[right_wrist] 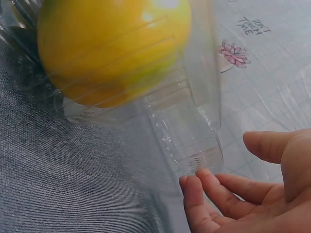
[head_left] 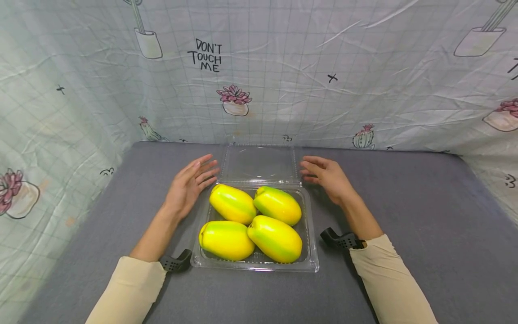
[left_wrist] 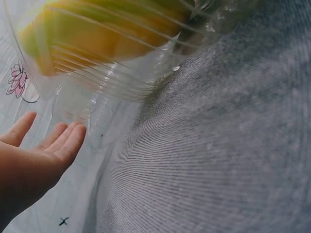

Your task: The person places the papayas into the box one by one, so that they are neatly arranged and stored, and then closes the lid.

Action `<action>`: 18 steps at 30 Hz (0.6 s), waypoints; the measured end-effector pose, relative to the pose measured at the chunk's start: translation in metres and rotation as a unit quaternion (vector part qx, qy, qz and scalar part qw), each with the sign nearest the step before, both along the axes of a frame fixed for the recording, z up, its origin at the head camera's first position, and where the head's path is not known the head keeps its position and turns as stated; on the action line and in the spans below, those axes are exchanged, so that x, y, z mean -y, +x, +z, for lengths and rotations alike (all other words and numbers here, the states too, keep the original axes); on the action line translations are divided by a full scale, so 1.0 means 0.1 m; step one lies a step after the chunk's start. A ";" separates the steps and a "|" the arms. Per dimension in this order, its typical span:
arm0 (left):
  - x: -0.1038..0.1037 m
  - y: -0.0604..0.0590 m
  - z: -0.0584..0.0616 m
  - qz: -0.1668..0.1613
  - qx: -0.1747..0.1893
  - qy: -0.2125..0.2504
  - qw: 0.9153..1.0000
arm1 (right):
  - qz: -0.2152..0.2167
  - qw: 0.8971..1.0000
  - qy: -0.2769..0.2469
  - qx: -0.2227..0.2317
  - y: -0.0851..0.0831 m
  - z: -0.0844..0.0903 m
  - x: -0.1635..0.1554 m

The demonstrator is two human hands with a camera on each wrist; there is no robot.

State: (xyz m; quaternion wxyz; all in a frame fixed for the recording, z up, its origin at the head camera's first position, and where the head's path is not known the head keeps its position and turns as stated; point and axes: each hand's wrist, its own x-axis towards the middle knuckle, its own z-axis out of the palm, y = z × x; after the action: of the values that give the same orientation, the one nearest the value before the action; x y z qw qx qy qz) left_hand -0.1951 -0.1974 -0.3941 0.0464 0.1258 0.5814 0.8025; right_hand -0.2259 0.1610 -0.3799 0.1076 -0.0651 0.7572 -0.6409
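A clear plastic clamshell box (head_left: 311,252) sits on the table, its lid (head_left: 261,164) folded back flat behind it. Inside the base lie several oval yellow-green fruits that look like papayas (head_left: 275,238), in two rows. At the lid's left side my left hand (head_left: 188,186) is held with fingers extended and spread, holding nothing. My right hand (head_left: 325,177) stands opposite, by the lid's right edge, fingers loosely bent and also holding nothing. In the right wrist view its fingertips (right_wrist: 193,187) are right at the edge of the clear lid. One fruit (left_wrist: 112,36) shows through the ribbed wall in the left wrist view.
The box rests on a grey cloth-covered table (head_left: 404,202). Behind and at both sides hangs a pale curtain (head_left: 283,67) with printed plants and lettering. A black wrist strap (head_left: 176,262) is on the left wrist, another strap (head_left: 341,239) on the right.
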 end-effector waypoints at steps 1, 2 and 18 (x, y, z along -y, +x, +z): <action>0.00 0.00 0.01 -0.002 -0.002 0.001 1.000 | 0.001 1.000 -0.001 0.000 0.00 0.00 0.00; 0.01 0.00 0.01 -0.005 -0.004 0.002 1.000 | 0.001 1.000 -0.003 0.000 0.00 0.01 -0.01; 0.07 0.00 0.05 -0.023 -0.022 0.017 0.999 | 0.007 1.000 -0.009 -0.015 0.01 0.08 -0.03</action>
State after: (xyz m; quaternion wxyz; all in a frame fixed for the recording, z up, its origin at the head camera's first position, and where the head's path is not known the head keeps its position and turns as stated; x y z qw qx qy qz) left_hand -0.1953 -0.2045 -0.3895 0.0495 0.1577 0.5656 0.8080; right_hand -0.2245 0.1645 -0.3723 0.1001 -0.0807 0.7527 -0.6457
